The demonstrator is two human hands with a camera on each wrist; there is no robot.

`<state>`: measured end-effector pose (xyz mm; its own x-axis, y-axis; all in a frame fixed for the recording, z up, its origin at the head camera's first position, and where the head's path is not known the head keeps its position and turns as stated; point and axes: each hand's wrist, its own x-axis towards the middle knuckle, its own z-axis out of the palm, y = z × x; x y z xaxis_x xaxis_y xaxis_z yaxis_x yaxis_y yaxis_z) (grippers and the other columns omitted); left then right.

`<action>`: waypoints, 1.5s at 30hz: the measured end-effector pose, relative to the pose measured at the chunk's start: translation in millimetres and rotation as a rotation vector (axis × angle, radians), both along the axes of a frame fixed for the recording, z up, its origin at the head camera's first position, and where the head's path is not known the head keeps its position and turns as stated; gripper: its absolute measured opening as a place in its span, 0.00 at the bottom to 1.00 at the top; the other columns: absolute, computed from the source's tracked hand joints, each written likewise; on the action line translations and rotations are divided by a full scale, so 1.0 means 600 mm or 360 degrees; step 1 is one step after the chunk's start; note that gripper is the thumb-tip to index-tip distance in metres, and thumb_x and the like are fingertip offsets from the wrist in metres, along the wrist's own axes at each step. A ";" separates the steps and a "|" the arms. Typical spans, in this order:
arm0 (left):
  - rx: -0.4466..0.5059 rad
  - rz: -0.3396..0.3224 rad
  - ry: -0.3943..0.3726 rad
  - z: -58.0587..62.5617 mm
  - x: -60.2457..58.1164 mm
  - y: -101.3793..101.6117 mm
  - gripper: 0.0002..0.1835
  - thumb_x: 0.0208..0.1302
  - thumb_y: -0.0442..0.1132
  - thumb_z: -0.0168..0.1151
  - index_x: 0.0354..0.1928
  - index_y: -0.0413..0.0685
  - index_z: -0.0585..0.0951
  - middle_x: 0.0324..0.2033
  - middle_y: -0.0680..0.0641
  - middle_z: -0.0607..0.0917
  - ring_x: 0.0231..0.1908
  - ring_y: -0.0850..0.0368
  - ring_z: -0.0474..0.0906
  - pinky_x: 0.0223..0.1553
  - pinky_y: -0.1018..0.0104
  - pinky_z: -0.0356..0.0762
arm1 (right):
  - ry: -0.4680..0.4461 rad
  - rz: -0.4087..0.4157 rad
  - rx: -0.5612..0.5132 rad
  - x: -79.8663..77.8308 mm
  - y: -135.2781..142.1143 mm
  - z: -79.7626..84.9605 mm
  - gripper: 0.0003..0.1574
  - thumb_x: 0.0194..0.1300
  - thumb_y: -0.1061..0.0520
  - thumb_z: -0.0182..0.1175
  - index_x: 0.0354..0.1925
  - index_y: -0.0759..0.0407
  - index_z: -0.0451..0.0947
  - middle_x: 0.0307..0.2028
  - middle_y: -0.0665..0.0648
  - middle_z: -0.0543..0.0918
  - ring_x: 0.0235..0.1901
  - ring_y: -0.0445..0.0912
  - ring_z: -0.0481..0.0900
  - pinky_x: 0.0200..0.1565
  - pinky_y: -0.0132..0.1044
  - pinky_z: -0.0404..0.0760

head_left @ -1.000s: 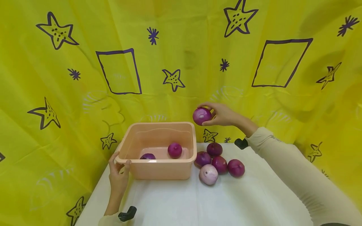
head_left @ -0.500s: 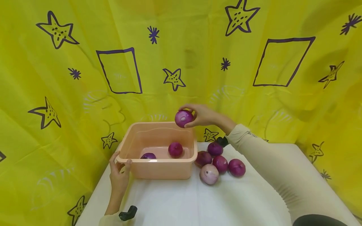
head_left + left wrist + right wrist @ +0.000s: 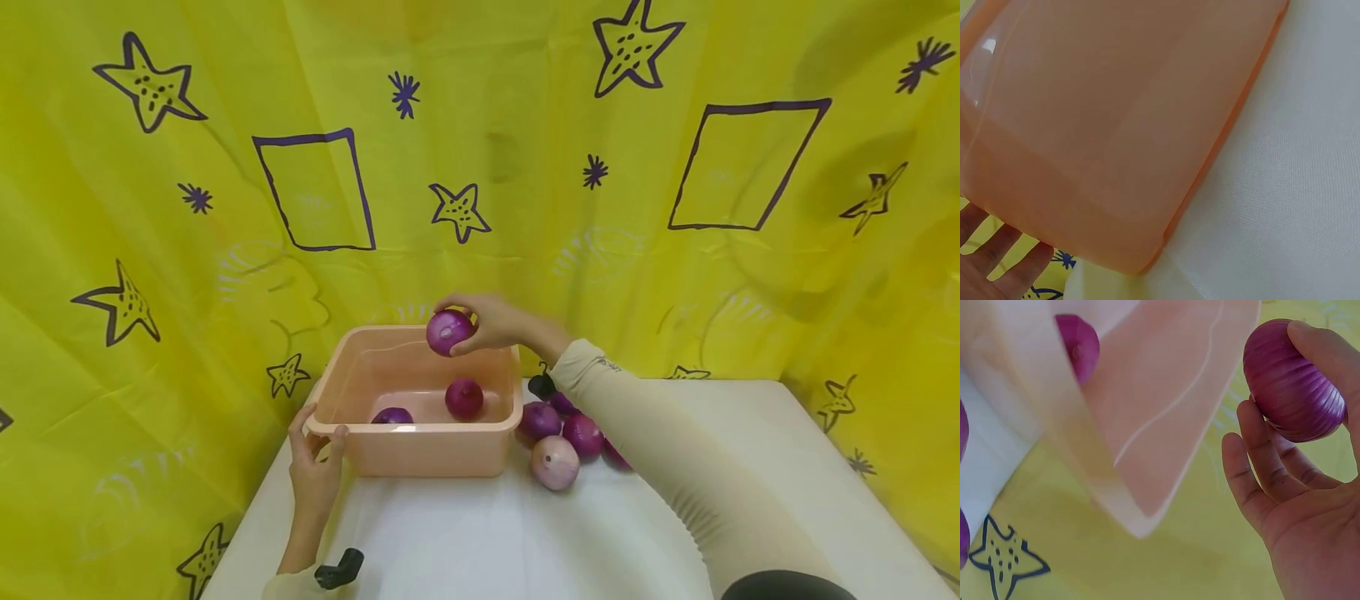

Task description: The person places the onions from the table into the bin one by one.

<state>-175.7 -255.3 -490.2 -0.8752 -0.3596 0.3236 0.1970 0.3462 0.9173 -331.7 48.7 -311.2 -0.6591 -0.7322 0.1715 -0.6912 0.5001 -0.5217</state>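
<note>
Pinching one red onion point(image 3: 447, 331) between its thumb and curled fingers, the right hand point(image 3: 491, 321) hovers at the far side of the peach plastic basin point(image 3: 427, 450); from my cameras I cannot tell whether the load clears the far rim. The left hand point(image 3: 315, 475) grips the basin's near left corner, thumb over the front rim and fingers along the end. My first worry is that hold: the papery skin looks slick, and in the right wrist view the lower fingers stand off the onion, so a hurried turn of the wrist could let it slip. Dropped from there, it might knock the onion inside the basin point(image 3: 464, 400), below the right hand, or the one half hidden behind the front wall point(image 3: 392, 416), nearer the left hand. A low pass could clip the rim, and if the left hand eased off I would expect the basin to shift. I also mind the right sleeve point(image 3: 675, 450), which crosses my view of the loose onions behind the right hand's wrist; five show, some partly, with the pale onion point(image 3: 555, 462) closest to me, and a brush from the forearm could set one rolling. Under everything lies a white cloth point(image 3: 435, 542) over a table, soft enough in look, I think, to ruck. Beyond both hands hangs a yellow sheet point(image 3: 510, 150), creased and printed or drawn with dark stars and four-sided outlines, closing off the room behind and to either side.
</note>
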 end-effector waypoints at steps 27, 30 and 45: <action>-0.0028 0.0025 0.0011 -0.004 -0.001 -0.002 0.36 0.75 0.48 0.60 0.78 0.59 0.55 0.75 0.42 0.65 0.61 0.43 0.73 0.44 0.85 0.74 | -0.0119 0.0052 0.0064 0.013 -0.035 -0.020 0.46 0.59 0.52 0.77 0.71 0.52 0.67 0.57 0.65 0.80 0.55 0.57 0.80 0.56 0.46 0.82; -0.0022 0.0016 0.0001 -0.004 -0.002 -0.002 0.36 0.75 0.48 0.60 0.78 0.60 0.55 0.76 0.44 0.65 0.60 0.47 0.73 0.45 0.85 0.74 | -0.0196 0.0040 0.0103 0.015 -0.031 -0.022 0.52 0.61 0.50 0.76 0.76 0.50 0.60 0.62 0.69 0.77 0.60 0.62 0.78 0.58 0.53 0.80; 0.0041 -0.0019 -0.0028 0.003 -0.001 0.000 0.38 0.75 0.44 0.60 0.79 0.57 0.53 0.75 0.36 0.65 0.61 0.39 0.72 0.41 0.87 0.74 | -0.0138 0.0008 0.0050 0.010 0.002 -0.032 0.54 0.63 0.52 0.74 0.79 0.52 0.57 0.71 0.68 0.69 0.57 0.66 0.79 0.57 0.53 0.81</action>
